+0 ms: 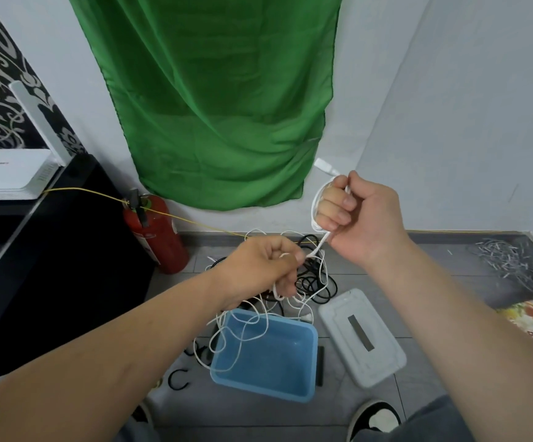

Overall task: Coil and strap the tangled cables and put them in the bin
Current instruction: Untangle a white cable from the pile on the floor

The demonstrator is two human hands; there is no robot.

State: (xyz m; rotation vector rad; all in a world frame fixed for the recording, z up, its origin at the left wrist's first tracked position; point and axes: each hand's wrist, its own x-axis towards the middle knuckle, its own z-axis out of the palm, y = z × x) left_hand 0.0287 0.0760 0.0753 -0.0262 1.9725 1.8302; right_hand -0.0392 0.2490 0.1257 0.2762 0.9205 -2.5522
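In the head view, the right hand (354,212) holds up a thin white flexible cable (317,247). Its fingers (335,202) are curled round a few small loops, and the plug end points upward. The left hand (265,266) pinches this cable just below, with its fingers closed on it. The rest hangs tangled over the open blue plastic bin (309,362) and the black cables (316,282) on the floor. The cable seems light, soft and a little slippery, so I would hold it close to the loops and feed it slowly, because a knot can catch.
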